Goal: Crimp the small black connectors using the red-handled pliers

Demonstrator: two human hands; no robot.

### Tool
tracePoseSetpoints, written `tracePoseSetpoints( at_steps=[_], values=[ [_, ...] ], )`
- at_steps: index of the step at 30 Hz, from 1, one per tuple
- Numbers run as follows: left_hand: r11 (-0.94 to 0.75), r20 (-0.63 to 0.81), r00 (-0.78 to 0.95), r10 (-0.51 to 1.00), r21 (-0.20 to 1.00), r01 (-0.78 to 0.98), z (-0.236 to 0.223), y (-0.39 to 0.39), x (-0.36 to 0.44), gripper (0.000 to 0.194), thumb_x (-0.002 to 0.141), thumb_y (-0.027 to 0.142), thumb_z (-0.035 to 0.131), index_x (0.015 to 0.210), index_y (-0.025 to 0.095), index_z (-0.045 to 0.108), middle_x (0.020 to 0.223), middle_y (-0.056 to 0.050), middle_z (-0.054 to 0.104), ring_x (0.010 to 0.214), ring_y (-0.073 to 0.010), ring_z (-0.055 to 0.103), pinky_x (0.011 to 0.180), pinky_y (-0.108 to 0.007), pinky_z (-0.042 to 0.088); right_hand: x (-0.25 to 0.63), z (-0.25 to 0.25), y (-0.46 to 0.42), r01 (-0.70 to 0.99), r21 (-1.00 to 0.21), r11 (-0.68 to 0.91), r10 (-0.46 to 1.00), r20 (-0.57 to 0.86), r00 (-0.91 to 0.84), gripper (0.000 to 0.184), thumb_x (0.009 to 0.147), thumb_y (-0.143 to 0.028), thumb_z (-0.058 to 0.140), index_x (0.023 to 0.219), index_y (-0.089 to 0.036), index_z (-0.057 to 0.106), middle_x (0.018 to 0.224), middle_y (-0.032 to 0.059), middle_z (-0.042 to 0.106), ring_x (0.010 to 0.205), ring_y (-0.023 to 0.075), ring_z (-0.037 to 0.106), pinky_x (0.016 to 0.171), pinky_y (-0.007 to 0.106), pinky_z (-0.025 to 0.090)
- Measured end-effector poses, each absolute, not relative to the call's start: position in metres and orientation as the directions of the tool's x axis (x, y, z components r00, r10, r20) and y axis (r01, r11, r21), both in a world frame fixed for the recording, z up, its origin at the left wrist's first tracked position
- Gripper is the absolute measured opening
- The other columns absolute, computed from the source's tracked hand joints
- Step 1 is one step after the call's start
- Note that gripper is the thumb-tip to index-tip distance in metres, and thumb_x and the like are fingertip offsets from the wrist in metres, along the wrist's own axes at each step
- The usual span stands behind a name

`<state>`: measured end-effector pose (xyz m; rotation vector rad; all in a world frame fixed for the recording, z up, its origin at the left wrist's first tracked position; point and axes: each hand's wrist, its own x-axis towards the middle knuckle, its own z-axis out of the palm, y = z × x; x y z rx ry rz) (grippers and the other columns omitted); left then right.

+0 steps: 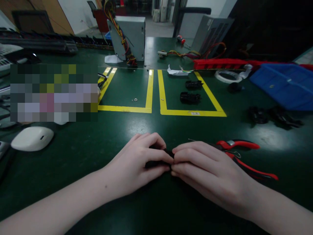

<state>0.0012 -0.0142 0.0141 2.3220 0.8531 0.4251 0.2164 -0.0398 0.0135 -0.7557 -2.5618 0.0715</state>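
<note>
My left hand (pixel 144 160) and my right hand (pixel 207 166) meet over the near middle of the table, their fingertips pressed together. Between them is a small black part (pixel 168 152), mostly hidden by the fingers; its kind cannot be made out. Both hands are closed on it. Just beyond and to the right of my right hand lie red-handled pliers (pixel 244 144), their jaws partly covered by that hand.
Yellow tape (pixel 193 113) marks areas on the green table. Two black pieces (pixel 190 97) and a small ring (pixel 135 100) lie within them. A white mouse (pixel 33 138) is at left, a blue bin (pixel 283 85) at right. Metal boxes (pixel 137 39) with wires stand behind.
</note>
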Motion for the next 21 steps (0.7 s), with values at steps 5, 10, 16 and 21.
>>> tracePoseSetpoints(
  at_steps=[5, 10, 16, 21],
  values=[
    [-0.615, 0.101, 0.739, 0.666, 0.634, 0.468, 0.017, -0.016, 0.002, 0.013, 0.087, 0.022, 0.065, 0.100, 0.024, 0.066, 0.109, -0.003, 0.057, 0.102, -0.0209, 0.053, 0.087, -0.037, 0.042, 0.216, 0.019, -0.039, 0.510, -0.189, 0.839, 0.537, 0.429, -0.726, 0.011, 0.092, -0.021, 0.053, 0.094, -0.019, 0.064, 0.095, 0.0059, 0.066, 0.092, 0.0169, 0.061, 0.082, 0.033, 0.051],
    [-0.601, 0.101, 0.733, 0.672, 0.652, 0.462, 0.020, -0.018, 0.001, 0.010, 0.090, 0.026, 0.062, 0.099, 0.024, 0.067, 0.114, -0.003, 0.056, 0.107, -0.0208, 0.053, 0.091, -0.038, 0.042, 0.248, 0.026, -0.040, 0.644, -0.090, 0.760, 0.621, 0.390, -0.679, 0.023, 0.092, -0.029, 0.053, 0.114, -0.022, 0.060, 0.108, 0.0082, 0.065, 0.099, 0.0213, 0.061, 0.085, 0.038, 0.050],
    [-0.597, 0.124, 0.719, 0.684, 0.661, 0.455, 0.019, -0.018, 0.004, 0.010, 0.092, 0.026, 0.059, 0.091, 0.022, 0.068, 0.112, -0.002, 0.058, 0.103, -0.0198, 0.056, 0.092, -0.039, 0.042, 0.314, 0.006, -0.057, 0.884, -0.053, 0.464, 0.854, 0.293, -0.430, 0.060, 0.083, -0.058, 0.056, 0.131, -0.023, 0.050, 0.129, 0.0138, 0.055, 0.110, 0.0331, 0.056, 0.085, 0.050, 0.049],
    [-0.626, 0.158, 0.705, 0.691, 0.619, 0.475, 0.014, -0.022, 0.008, 0.010, 0.092, 0.027, 0.059, 0.086, 0.021, 0.066, 0.115, -0.002, 0.058, 0.104, -0.0216, 0.055, 0.092, -0.041, 0.041, 0.317, -0.002, -0.059, 0.932, -0.092, 0.352, 0.913, 0.252, -0.320, 0.054, 0.087, -0.059, 0.051, 0.125, -0.021, 0.053, 0.124, 0.0131, 0.057, 0.107, 0.0298, 0.056, 0.085, 0.045, 0.048]
  ],
)
